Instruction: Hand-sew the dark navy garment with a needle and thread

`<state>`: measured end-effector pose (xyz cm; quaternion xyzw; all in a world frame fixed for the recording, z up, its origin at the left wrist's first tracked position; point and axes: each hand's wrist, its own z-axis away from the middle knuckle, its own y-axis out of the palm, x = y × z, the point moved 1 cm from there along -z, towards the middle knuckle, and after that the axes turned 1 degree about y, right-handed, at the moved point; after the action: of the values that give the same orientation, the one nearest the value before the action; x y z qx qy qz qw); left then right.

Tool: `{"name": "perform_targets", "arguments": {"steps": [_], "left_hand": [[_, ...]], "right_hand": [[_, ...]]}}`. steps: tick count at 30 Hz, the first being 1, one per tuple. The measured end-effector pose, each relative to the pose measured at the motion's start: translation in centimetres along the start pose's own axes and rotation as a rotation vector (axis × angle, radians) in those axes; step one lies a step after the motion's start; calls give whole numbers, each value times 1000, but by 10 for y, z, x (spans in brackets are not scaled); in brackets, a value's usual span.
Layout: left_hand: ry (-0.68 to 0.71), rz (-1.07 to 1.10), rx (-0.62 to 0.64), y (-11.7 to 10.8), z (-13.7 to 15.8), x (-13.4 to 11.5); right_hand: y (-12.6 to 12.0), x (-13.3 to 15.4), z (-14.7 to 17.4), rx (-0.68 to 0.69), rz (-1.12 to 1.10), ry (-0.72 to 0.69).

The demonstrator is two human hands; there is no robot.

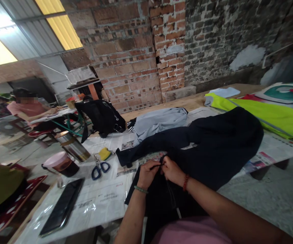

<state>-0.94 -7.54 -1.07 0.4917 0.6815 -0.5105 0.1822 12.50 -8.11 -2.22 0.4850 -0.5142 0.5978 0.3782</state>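
A dark navy, nearly black garment (220,145) is spread over the table's near edge and hangs towards my lap. My left hand (148,174), with a green bead bracelet at the wrist, pinches a narrow bit of its dark cloth. Close beside it, my right hand (173,172), wearing a red bead bracelet, grips the same cloth, fingers pressed together. Whether a small tool is between the fingertips cannot be made out. A thin pale cord or thread (172,193) hangs below the hands. To their left lie blue-handled scissors (100,170) and a yellow item (104,154).
Newspaper under clear plastic covers the table (108,195). On it are a phone (62,206), a lidded cup (61,164), a steel flask (74,145), a black bag (100,117), grey clothing (159,122), a neon-yellow garment (268,115) and an iron (285,92). Another person (25,108) sits at the far left.
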Motion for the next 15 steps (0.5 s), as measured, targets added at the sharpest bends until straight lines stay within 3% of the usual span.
{"name": "perform_targets", "arguments": {"steps": [4,7,9,12,13,15], "left_hand": [[-57,14,-1,1,0,0],[-81,8,-13,1,1,0],[-80,-2,-21,1,1,-1],[-32,-39,-20,1,0,-2],[-1,-57,-22,1,-1,-3],[67,-95,-41,0,-1,-5]], "right_hand": [[0,-2,1,-5,-41,13],[-12,5,5,37,84,-33],[-27,15,5,-71,255,-131],[-49,32,-4,-384,384,-347],[-52,35,-10,-411,354,-400],[-52,36,-23,-335,219,-396]]}}
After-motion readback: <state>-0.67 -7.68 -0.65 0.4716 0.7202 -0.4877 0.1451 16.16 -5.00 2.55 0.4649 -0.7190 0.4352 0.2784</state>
